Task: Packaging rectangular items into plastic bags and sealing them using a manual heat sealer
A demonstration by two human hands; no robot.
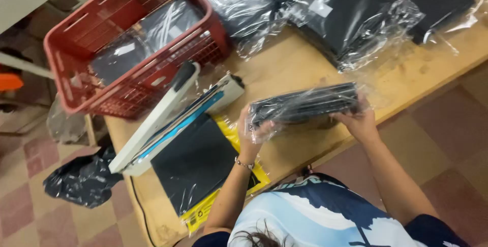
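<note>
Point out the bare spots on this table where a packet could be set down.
Bare wooden table lies between the red basket, the heat sealer and the bagged stacks. A strip runs along the near edge, right of the held packet. The far edge is crowded.

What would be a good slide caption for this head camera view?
Both hands, left and right, hold a clear plastic bag of dark folded garments above a wooden table.

Red basket [66,69] (bagged garments inside) beside heat sealer [168,109].

Blue-white patterned shirt [325,211], wrist bracelet [244,164]
</note>
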